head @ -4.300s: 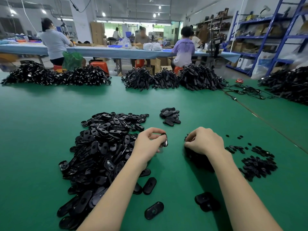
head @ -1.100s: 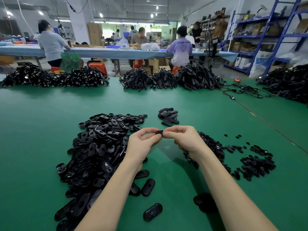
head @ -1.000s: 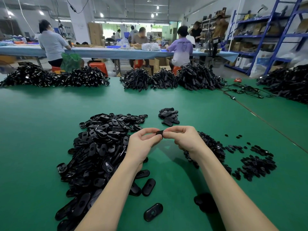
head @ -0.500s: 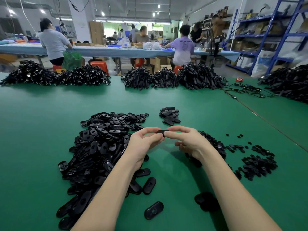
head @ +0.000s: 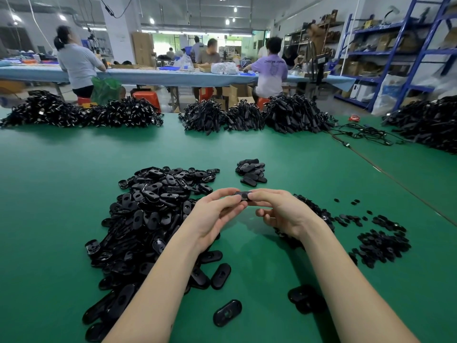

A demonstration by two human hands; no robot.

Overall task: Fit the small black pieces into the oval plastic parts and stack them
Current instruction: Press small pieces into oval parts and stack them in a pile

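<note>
- An oval plastic part (head: 242,195) is being held above the green table (head: 61,194), pinched at its two ends between the left hand (head: 217,211) and the right hand (head: 279,211), whose fingertips are nearly meeting over it.
- A round dark spot is showing at its middle; whether the small black piece is being seated there or is already home cannot be told.
- The left hand's thumb and forefinger are being closed on the near-left end, its other fingers loosely curled beneath; the right hand's thumb and fingers are being closed on the other end.
- The step in hand is being judged as the pressing-in: the part is best being kept level, with thumb pressure being applied squarely over the centre so the insert is not being tilted or popped out.
- The heap of unfitted ovals (head: 153,214) is lying just left of the left hand.
- The loose small black pieces (head: 380,243) are lying right of the right hand, partly hidden behind its wrist.
- The small stack of finished parts (head: 251,171) is sitting just beyond both hands, where this one is likely being sent next.
</note>
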